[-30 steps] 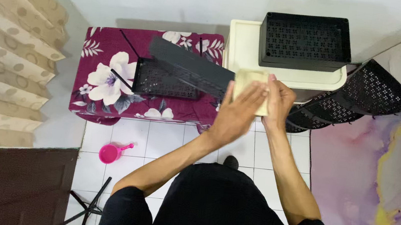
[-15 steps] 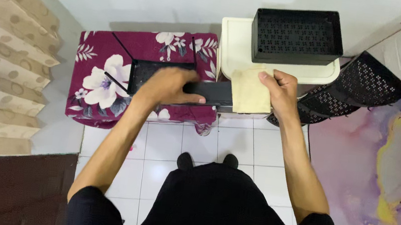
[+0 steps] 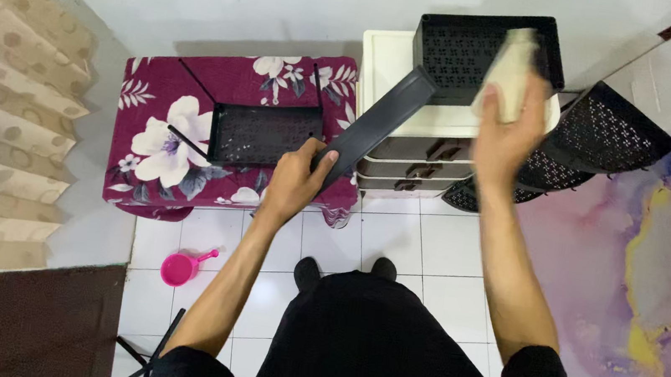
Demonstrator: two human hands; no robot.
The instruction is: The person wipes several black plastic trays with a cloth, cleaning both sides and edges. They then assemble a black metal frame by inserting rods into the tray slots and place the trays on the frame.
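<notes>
- My left hand (image 3: pixel 296 182) has its fingers curled and the thumb pressed over the near end of a long, flat, dark grey plastic panel (image 3: pixel 378 126), gripping it firmly.
- From that grip the panel's long axis runs up and to the right, away from me, its far end reaching the front of the cream plastic drawer cabinet (image 3: pixel 382 76).
- My right hand (image 3: pixel 503 136) is raised, fingers closed around a pale cream folded cloth (image 3: pixel 510 72); the cloth stands up above the fingers in front of the black perforated plastic basket (image 3: pixel 469 48) on the cabinet top.
- The cloth lies to the right of the panel's far end and apart from it; my right hand is the nearer one to that end, while the left holds the opposite end.
- Under the panel's lower part sits a table in a maroon floral cover (image 3: pixel 190 130), with another black perforated tray (image 3: pixel 262 134) on it.
- More black perforated panels (image 3: pixel 611 131) lean to the right of the cabinet.
- I cannot tell whether the cloth touches the basket, and my right fingertips are hidden behind the cloth.
- A small pink scoop (image 3: pixel 183 266) lies on the white floor tiles (image 3: pixel 430 246).
</notes>
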